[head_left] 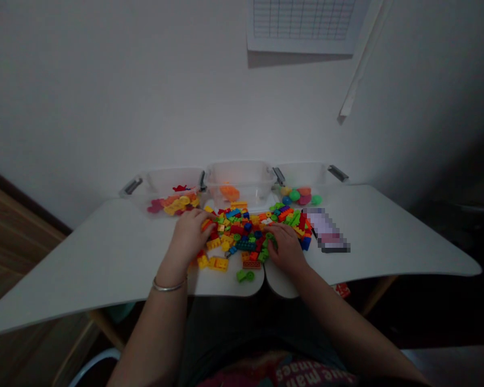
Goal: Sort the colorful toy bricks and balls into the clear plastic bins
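Nearest me, the left hand [191, 235] and the right hand [286, 248] rest on the near side of a heap of plastic building bricks [242, 231], which lies in the middle of the white counter [84, 258]. The left grip looks loosely curved, its fingers [205, 221] reaching onto yellow and orange bricks at the heap's left edge. The right grip is curved too, its fingers [269, 242] pressed down among green bricks at the heap's right side. I cannot tell whether either is pinching anything. A metal bangle [168, 285] circles the left wrist.

Just short of the heap lie a green wheeled brick [245, 276] and yellow bricks [218, 263]. A pixelated object [326, 231] sits just right of the heap, too blurred for me to name. Beyond the heap stand three clear plastic bins: the left bin [163, 188] holds red and yellow pieces, the middle bin [240, 180] orange ones, and the right bin [306, 174] rounded coloured pieces [296, 196]. Farthest off, a paper chart [302, 24] hangs on the wall [105, 80].
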The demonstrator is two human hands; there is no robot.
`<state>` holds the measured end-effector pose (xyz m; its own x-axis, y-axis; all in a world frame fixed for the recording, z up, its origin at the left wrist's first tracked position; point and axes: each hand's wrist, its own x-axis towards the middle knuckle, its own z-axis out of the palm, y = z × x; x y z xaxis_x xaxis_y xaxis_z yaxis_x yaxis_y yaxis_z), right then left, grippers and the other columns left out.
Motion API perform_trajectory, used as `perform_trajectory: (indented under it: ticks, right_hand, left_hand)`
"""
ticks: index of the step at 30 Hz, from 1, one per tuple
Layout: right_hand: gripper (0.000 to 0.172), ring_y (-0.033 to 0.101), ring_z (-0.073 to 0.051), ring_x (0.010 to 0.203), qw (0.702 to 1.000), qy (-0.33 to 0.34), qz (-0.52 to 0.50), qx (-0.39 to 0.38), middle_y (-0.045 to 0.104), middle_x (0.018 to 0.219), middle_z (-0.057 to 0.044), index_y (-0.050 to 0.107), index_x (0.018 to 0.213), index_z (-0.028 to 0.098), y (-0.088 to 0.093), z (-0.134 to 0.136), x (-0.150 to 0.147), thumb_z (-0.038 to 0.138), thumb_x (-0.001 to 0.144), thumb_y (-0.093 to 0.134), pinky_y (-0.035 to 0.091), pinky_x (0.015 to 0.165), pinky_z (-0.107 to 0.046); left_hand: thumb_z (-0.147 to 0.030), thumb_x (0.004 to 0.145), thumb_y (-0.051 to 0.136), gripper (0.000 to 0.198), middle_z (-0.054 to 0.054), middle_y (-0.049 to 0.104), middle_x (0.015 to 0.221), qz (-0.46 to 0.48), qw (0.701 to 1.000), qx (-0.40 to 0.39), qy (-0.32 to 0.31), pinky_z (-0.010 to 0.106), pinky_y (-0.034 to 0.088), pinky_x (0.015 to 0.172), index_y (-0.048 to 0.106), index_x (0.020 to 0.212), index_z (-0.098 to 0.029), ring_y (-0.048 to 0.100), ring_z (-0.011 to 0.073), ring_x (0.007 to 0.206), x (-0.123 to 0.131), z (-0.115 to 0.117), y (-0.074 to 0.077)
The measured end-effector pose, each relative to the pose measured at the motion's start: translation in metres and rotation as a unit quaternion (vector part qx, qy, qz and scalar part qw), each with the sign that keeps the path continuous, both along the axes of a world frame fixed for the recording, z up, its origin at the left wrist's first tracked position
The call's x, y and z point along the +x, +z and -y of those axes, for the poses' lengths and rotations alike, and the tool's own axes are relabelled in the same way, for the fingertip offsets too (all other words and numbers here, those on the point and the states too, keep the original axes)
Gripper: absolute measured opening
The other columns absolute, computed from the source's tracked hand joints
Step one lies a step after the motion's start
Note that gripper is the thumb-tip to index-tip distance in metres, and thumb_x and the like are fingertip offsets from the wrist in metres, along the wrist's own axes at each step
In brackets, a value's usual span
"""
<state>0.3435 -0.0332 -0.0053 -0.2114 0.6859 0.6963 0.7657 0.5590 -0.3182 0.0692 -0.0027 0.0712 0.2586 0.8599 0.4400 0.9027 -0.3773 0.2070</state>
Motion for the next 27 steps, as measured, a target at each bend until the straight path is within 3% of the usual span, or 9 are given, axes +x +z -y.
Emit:
perform_trajectory:
  ticks: [4,9,16,27]
  right_hand:
    - [0.036,0.058,-0.027,0.111,1.000,0.001,0.000,-0.001,0.068,0.109,-0.011,0.062,0.113,0.019,0.000,0.000,0.000,0.010,0.080,0.051,0.047,0.099,-0.048]
    - [0.036,0.058,-0.027,0.111,1.000,0.004,0.004,-0.001,0.068,0.110,-0.010,0.061,0.114,0.018,-0.001,0.000,0.001,0.010,0.080,0.051,0.047,0.100,-0.048]
    - [0.037,0.057,-0.027,0.112,1.000,0.003,0.004,-0.006,0.068,0.110,-0.010,0.061,0.114,0.018,-0.002,0.000,0.001,0.009,0.079,0.051,0.047,0.100,-0.047]
    - [0.037,0.057,-0.027,0.113,1.000,0.008,0.004,-0.004,0.068,0.111,-0.010,0.061,0.114,0.019,-0.002,0.000,0.001,0.010,0.079,0.051,0.046,0.101,-0.048]
  left_hand:
    - [-0.027,0.083,0.060,0.018,0.010,0.067,0.097,-0.043,0.995,-0.067,-0.057,0.040,0.047,0.084,0.071,0.096,-0.020,0.059,0.0253,0.093,0.016,0.023,-0.014]
    - [-0.024,0.082,0.061,0.021,0.008,0.067,0.101,-0.058,0.990,-0.112,-0.061,0.039,0.047,0.085,0.070,0.102,-0.022,0.060,0.0250,0.097,0.025,0.033,-0.027]
    - [-0.023,0.085,0.059,0.016,0.009,0.068,0.097,-0.043,0.993,-0.091,-0.062,0.039,0.047,0.084,0.071,0.096,-0.022,0.061,0.0244,0.093,0.024,0.030,-0.030]
    - [-0.030,0.087,0.059,0.022,0.009,0.070,0.099,-0.089,0.994,-0.055,-0.029,0.040,0.045,0.084,0.068,0.104,-0.022,0.061,0.0266,0.094,0.021,0.028,-0.035]
